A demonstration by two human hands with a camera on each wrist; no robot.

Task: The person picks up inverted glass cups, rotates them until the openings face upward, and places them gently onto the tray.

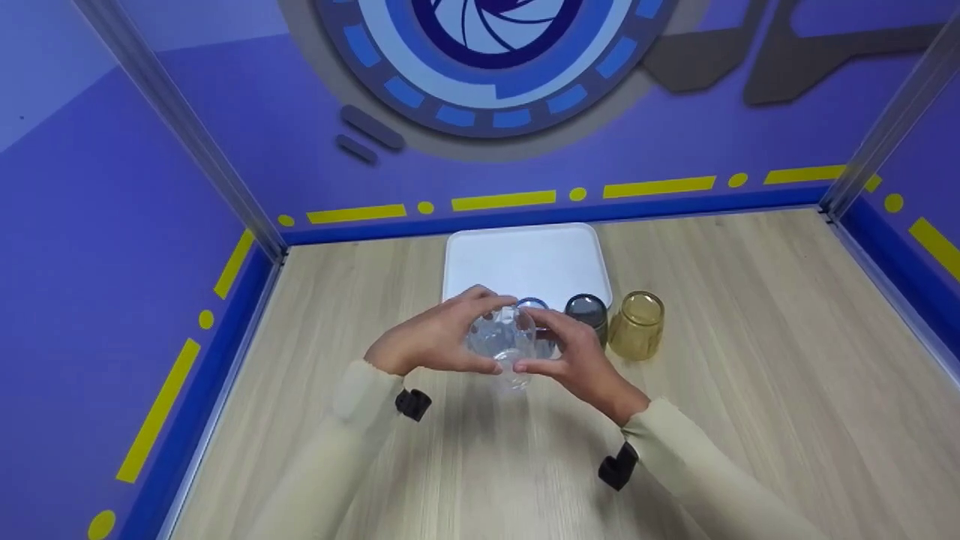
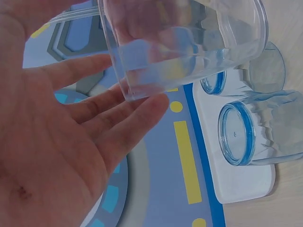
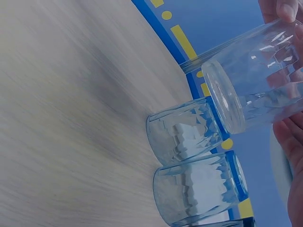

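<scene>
The wooden table (image 1: 750,337) is carrying a white tray (image 1: 525,259), and in front of it the 2 hands are holding 1 clear glass (image 1: 504,343) up in the air, above the blue-rimmed glasses (image 3: 199,189) that are standing upside down beside a grey glass (image 1: 586,313) and an amber glass (image 1: 637,324). The left hand (image 1: 431,337) is only cupping it with fairly straight fingers, while the right hand (image 1: 574,358) is curling its fingers and thumb around the other side. I am judging that the smooth glass could be slipping from such a light hold, falling on the glasses just below and knocking them over or cracking.
</scene>
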